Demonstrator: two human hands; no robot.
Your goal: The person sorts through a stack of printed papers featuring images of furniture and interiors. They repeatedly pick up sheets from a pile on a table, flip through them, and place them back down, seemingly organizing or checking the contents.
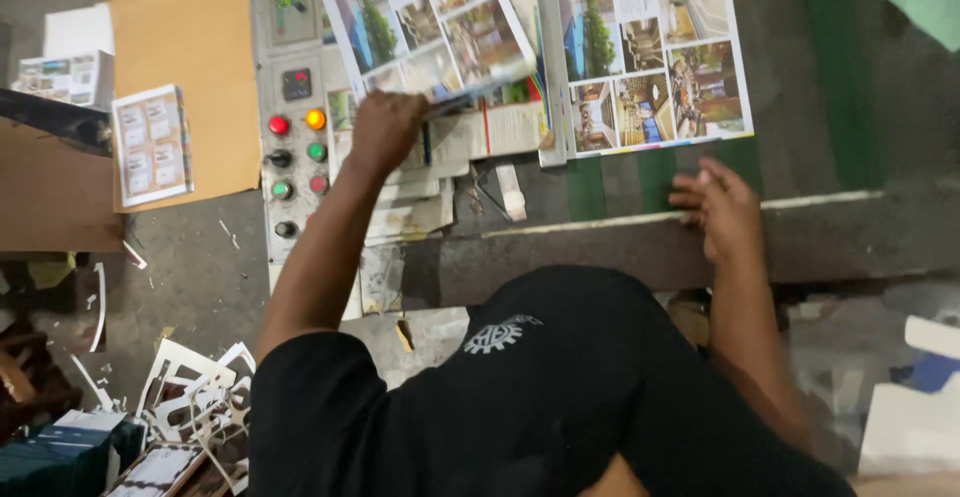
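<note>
Presently | left hand (385,127) closed on a printed sheet (430,27), lifted just right of the control panel (295,107) | right hand (720,207) spread flat on desk edge (600,232) | second sheet (650,52) lies flat, untouched.

Small green screen (291,2) on grey panel, white labelled box (68,77) far left

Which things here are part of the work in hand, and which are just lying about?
In use:
left hand on a printed sheet
right hand on the table edge
second printed sheet

Lying about:
control panel
cardboard
paper offcuts
</note>
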